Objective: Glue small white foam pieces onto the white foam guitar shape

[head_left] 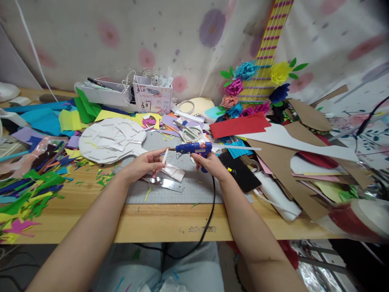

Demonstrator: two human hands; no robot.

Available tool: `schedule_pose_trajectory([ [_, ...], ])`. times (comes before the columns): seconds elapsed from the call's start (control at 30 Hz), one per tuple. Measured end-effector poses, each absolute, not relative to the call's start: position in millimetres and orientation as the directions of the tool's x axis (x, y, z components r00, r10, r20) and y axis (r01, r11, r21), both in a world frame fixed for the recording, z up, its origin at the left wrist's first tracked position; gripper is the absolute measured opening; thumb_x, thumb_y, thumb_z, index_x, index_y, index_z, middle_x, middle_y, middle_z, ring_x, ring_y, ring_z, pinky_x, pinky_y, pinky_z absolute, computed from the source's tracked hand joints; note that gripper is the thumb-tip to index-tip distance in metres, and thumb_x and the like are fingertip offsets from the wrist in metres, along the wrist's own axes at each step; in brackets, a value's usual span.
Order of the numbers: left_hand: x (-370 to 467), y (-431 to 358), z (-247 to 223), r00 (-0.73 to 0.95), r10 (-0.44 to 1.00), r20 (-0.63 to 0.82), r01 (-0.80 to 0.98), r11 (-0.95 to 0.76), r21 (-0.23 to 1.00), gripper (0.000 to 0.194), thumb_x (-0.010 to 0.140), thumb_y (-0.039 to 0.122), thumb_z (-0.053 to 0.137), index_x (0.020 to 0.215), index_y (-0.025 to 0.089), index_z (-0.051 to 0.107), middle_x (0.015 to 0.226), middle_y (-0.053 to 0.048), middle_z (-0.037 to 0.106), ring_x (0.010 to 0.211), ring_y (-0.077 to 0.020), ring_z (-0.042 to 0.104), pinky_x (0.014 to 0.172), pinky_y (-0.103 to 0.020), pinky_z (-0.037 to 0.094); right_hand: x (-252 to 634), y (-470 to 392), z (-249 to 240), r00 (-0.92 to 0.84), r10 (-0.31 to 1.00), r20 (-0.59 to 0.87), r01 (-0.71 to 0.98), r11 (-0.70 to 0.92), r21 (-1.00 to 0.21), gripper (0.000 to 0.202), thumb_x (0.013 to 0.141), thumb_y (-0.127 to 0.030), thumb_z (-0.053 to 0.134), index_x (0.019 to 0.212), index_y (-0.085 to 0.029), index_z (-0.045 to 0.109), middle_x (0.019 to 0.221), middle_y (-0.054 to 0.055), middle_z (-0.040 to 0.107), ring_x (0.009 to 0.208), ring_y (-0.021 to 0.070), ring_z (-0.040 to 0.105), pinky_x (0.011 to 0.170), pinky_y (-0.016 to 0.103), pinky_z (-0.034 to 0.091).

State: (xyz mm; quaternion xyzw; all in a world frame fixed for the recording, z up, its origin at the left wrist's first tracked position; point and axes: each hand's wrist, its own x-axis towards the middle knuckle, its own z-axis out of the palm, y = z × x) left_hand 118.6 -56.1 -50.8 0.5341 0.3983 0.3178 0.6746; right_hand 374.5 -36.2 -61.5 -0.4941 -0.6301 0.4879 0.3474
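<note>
My right hand (208, 163) is closed round the handle of a blue hot glue gun (194, 149), whose nozzle points left. A long translucent glue stick (237, 147) sticks out of its back end. Between thumb and fingers, my left hand (146, 164) pinches a small white paper strip (165, 156), held upright at the nozzle tip. Below it lie a folded white paper piece (174, 172) and a metal ruler (167, 183) on the grey cutting mat (194, 197). Left of my left hand rests a round white paper shape (111, 140) covered in glued strips.
Scissors (191, 133) lie behind the glue gun. A black phone (240, 171) and cardboard pieces (291, 178) are to the right. Colourful paper scraps (33, 190) cover the left side. At the back stand a white box (152, 95) and a flowered yellow guitar shape (264, 77). A black cord (209, 219) hangs over the table edge.
</note>
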Motion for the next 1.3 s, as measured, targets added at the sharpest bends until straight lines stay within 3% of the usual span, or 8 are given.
schedule_pose_trajectory([
  [0.2, 116, -55, -54, 0.51, 0.838, -0.192, -0.003, 0.225, 0.974, 0.075, 0.07, 0.026, 0.071, 0.14, 0.022, 0.045, 0.072, 0.004, 0.053, 0.048, -0.0037, 0.042, 0.043, -0.017, 0.037, 374, -38, -57, -0.238, 0.971, -0.034, 0.311, 0.043, -0.95, 0.043, 0.069, -0.059, 0.063, 0.061, -0.019, 0.05, 0.056, -0.002, 0.051, 0.048, 0.011, 0.052, 0.05, 0.026, 0.048],
  [0.37, 108, -53, -48, 0.427, 0.888, -0.173, 0.04, 0.173, 0.984, 0.076, 0.069, 0.031, 0.072, 0.14, 0.021, 0.045, 0.072, 0.003, 0.053, 0.049, -0.0045, 0.044, 0.046, -0.019, 0.039, 369, -31, -70, -0.083, 0.996, 0.045, 0.395, 0.074, -0.916, 0.041, 0.071, -0.059, 0.061, 0.073, -0.018, 0.062, 0.069, 0.003, 0.065, 0.055, 0.0142, 0.058, 0.054, 0.027, 0.048],
  [0.53, 90, -58, -43, 0.188, 0.974, -0.124, 0.211, 0.084, 0.974, 0.082, 0.066, 0.038, 0.073, 0.14, 0.018, 0.045, 0.071, 0.004, 0.054, 0.052, -0.0071, 0.048, 0.051, -0.022, 0.042, 358, -19, -83, 0.07, 0.985, 0.159, 0.511, 0.102, -0.854, 0.044, 0.074, -0.057, 0.06, 0.091, -0.018, 0.069, 0.084, 0.008, 0.071, 0.08, 0.0228, 0.066, 0.071, 0.033, 0.05],
  [0.67, 81, -64, -46, 0.161, 0.979, -0.121, 0.377, 0.052, 0.925, 0.085, 0.067, 0.044, 0.07, 0.141, 0.016, 0.04, 0.07, 0.004, 0.055, 0.054, -0.0105, 0.052, 0.053, -0.025, 0.044, 345, -12, -82, 0.08, 0.983, 0.168, 0.603, 0.086, -0.793, 0.041, 0.077, -0.053, 0.059, 0.097, -0.019, 0.07, 0.094, 0.01, 0.072, 0.092, 0.0254, 0.065, 0.08, 0.035, 0.048],
  [0.8, 87, -70, -42, 0.175, 0.975, -0.134, 0.636, -0.008, 0.772, 0.074, 0.07, 0.048, 0.066, 0.134, 0.016, 0.049, 0.071, 0.002, 0.063, 0.061, -0.0152, 0.058, 0.058, -0.028, 0.045, 337, -10, -84, 0.022, 0.986, 0.165, 0.722, 0.099, -0.684, 0.038, 0.081, -0.05, 0.058, 0.096, -0.017, 0.07, 0.093, 0.011, 0.071, 0.093, 0.0262, 0.065, 0.08, 0.036, 0.047],
  [1.03, 113, -86, -31, 0.034, 0.997, -0.075, 0.962, -0.012, 0.271, 0.055, 0.074, 0.057, 0.06, 0.11, 0.015, 0.064, 0.086, -0.007, 0.072, 0.086, -0.0251, 0.065, 0.066, -0.03, 0.042, 337, -12, -93, 0.022, 0.956, 0.293, 0.795, 0.161, -0.585, 0.038, 0.079, -0.049, 0.06, 0.097, -0.015, 0.064, 0.099, 0.014, 0.067, 0.098, 0.0272, 0.06, 0.083, 0.038, 0.045],
  [1.17, 118, -87, -30, -0.055, 0.997, -0.045, 0.982, 0.062, 0.177, 0.054, 0.075, 0.061, 0.057, 0.103, 0.016, 0.066, 0.094, -0.01, 0.072, 0.092, -0.0284, 0.065, 0.069, -0.031, 0.043, 342, -23, -91, -0.001, 0.915, 0.403, 0.826, 0.228, -0.515, 0.047, 0.074, -0.051, 0.065, 0.103, -0.015, 0.059, 0.104, 0.015, 0.063, 0.102, 0.0285, 0.056, 0.086, 0.039, 0.043],
  [1.3, 120, -84, -29, -0.093, 0.995, -0.035, 0.981, 0.097, 0.167, 0.057, 0.075, 0.064, 0.054, 0.103, 0.015, 0.065, 0.094, -0.012, 0.072, 0.093, -0.0302, 0.065, 0.068, -0.033, 0.043, 352, -42, -79, 0.022, 0.905, 0.424, 0.899, 0.168, -0.404, 0.041, 0.07, -0.053, 0.068, 0.088, -0.017, 0.057, 0.091, 0.012, 0.062, 0.092, 0.029, 0.054, 0.079, 0.039, 0.042],
])
